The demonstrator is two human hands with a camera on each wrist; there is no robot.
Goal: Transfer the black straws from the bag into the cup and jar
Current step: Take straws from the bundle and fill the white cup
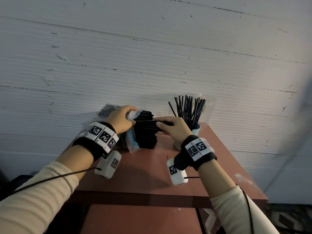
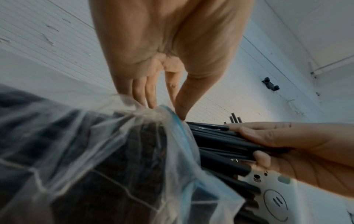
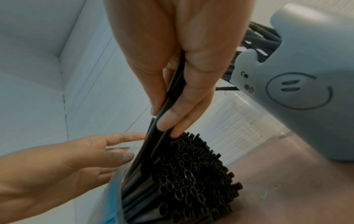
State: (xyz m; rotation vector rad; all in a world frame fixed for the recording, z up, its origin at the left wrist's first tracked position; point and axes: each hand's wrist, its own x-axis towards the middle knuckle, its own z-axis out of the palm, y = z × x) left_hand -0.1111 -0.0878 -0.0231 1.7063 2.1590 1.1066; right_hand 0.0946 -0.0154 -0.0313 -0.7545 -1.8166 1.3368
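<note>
Pinching the bag [image 1: 130, 115] mouth, the left hand [image 1: 120, 119] steadies it on the table [image 1: 152, 174] so straws [image 1: 146, 132] slide out. The right hand [image 1: 172, 128] grips a few, apparently bound for the cup [image 1: 196, 130], already holding some, nearby.

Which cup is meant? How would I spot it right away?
Look at the reddish table, at its far right corner by the white wall. The cup stands just behind the right hand: pale, smiley face drawn on it, with black straws fanning upright from it.

reddish table [image 1: 152, 169], white ribbed wall [image 1: 118, 56]
</note>
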